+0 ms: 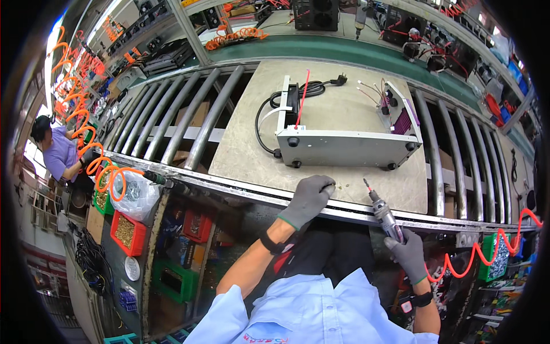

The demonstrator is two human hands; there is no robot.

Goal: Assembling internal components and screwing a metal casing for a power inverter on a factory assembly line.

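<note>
My right hand point(408, 255), in a grey glove, is wrapped round a pneumatic screwdriver point(385, 217) whose bit points up and away over the board's near edge. My left hand point(312, 200), gloved too, rests at that edge with its fingers curled together; whatever they hold, if anything, is hidden. A few tiny brass-coloured pieces, perhaps screws, lie on the board just right of its fingertips. Beyond both hands stands a grey metal chassis point(347, 150) with round black feet on its near side. A black power cord point(260, 123) loops from its left side, and loose wires rise at its right.
The board point(246, 152) lies across a roller conveyor point(197, 123). An orange coiled hose point(117, 172) hangs at left, and a red coiled hose point(475, 255) at right. Red bin point(128, 234) and clear plastic bag point(137, 195) stand left. A co-worker point(57, 149) is far left.
</note>
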